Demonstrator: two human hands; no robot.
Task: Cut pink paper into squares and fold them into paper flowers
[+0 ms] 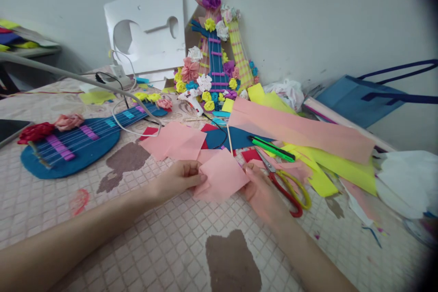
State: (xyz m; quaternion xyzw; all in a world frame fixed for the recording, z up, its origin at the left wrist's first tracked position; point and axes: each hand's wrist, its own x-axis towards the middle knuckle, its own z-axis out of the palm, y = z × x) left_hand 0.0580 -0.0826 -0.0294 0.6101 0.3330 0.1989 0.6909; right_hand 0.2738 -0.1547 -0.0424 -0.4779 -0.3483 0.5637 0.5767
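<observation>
A square of pink crepe paper (222, 175) is stretched between my two hands, just above the table. My left hand (183, 177) pinches its left edge, thumb on top. On the opposite side, my right hand (262, 189) grips the right corner between thumb and fingers. More pink squares (174, 139) lie flat just beyond my left hand. Close to my right hand are scissors (285, 187) with red and yellow handles, and a green-and-black cutter knife (272, 148). A thin wooden stick (230, 140) rests behind the held square.
At left lies a blue guitar-shaped craft (96, 146) with paper flowers. A white hot glue gun (192, 100) and its cable stand farther back, before flower-covered guitars (215, 64). Pink (301, 130) and yellow paper strips (318, 173) cover the right side. A blue bag (362, 98) leans behind.
</observation>
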